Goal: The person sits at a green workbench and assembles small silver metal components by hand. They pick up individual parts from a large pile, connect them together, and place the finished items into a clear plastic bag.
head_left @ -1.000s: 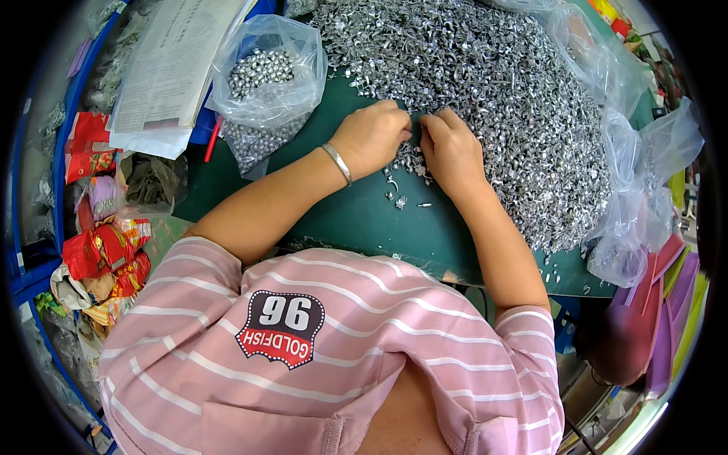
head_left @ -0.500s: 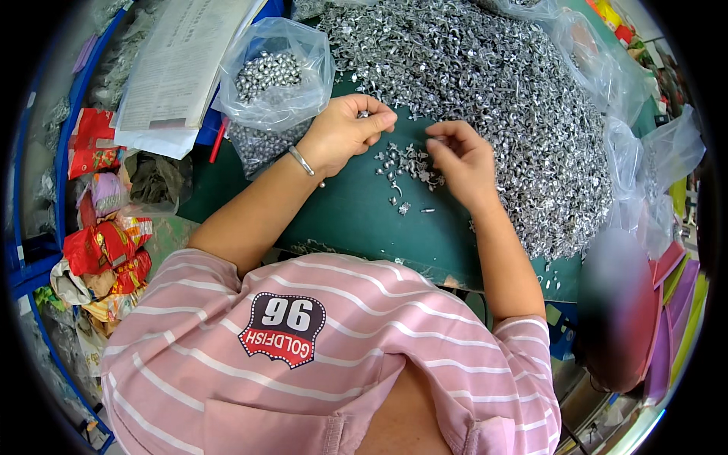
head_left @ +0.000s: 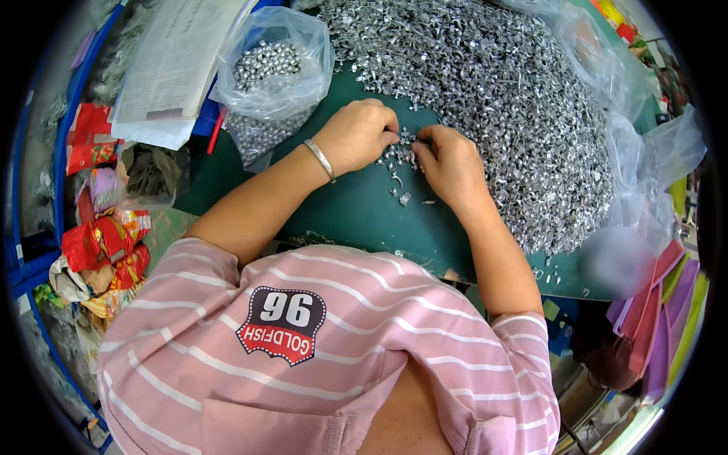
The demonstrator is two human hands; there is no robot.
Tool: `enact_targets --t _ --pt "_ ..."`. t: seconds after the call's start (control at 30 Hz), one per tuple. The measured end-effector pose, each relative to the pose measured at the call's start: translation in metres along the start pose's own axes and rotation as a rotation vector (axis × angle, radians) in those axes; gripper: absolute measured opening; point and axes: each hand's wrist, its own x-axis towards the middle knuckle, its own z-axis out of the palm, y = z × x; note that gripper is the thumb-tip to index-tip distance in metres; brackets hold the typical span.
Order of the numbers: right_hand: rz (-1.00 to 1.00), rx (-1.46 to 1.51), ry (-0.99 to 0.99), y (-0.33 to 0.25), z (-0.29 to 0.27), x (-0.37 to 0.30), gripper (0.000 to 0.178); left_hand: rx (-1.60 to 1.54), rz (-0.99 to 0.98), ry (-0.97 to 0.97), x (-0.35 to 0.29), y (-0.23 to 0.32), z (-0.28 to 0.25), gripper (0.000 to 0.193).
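Note:
A small cluster of silvery metal pieces [head_left: 396, 156], some round and some curved or star-shaped, lies on the green tabletop [head_left: 349, 208] between my hands. My left hand [head_left: 355, 136] is at the cluster's left edge, fingers curled in and tips closed together. Whatever is in them is hidden. From the right, my right hand [head_left: 453, 165] reaches the same cluster, thumb and bent fingers drawn together at the pieces. I cannot make out what they hold. Just beyond it spreads a large heap of small silvery metal parts [head_left: 523, 114].
Left of the heap stands a clear plastic bag [head_left: 315, 57] of round silvery beads [head_left: 267, 67]. A red pen [head_left: 218, 130] and printed papers [head_left: 171, 68] lie farther left. Clear plastic sheeting [head_left: 626, 163] borders the heap's right side. Red packages [head_left: 98, 246] sit at the far left.
My left hand has come down and right from above the table to the small cluster. My right hand has shifted slightly left, so both hands are closer together.

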Motion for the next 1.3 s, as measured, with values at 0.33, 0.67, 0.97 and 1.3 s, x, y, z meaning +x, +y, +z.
enact_targets --t 0.33,0.67,0.97,1.3 --pt "-0.045 0.148 0.003 0.002 -0.003 0.001 0.009 -0.086 -0.003 0.076 -0.008 0.001 -0.002 0.014" --pt "0.078 0.368 0.008 0.015 -0.009 0.003 0.011 -1.018 -0.337 0.021 -0.007 -0.002 -0.011 0.010" --pt "-0.078 0.054 -0.031 0.003 -0.001 0.001 0.012 -1.765 -0.289 -0.234 -0.008 -0.016 -0.019 0.018" --pt "-0.057 0.296 -0.031 0.011 -0.009 -0.005 0.009 -0.065 0.097 -0.024 -0.014 0.013 0.002 0.013"
